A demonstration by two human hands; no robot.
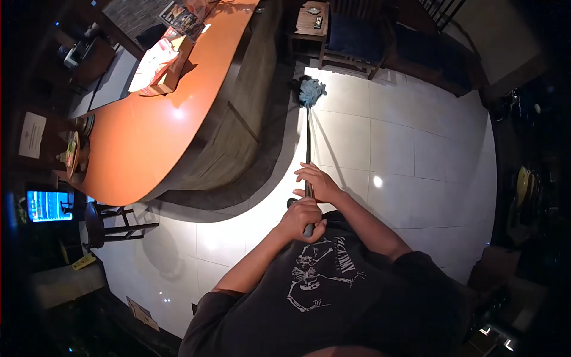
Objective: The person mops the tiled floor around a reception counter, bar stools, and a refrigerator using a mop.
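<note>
Mop [311, 91]: left hand [300, 219], fingers clamped on handle [308, 138]; right hand [321, 183], fingers apart; loose steering could swing it into the chair [354, 40], upper centre.

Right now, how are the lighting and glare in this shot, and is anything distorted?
Head view: bright glare spots on the orange counter and white floor tiles; same head view: a thin slanting shadow beside the mop handle; also head view: wide-angle bending, edges and corners nearly black.
</note>
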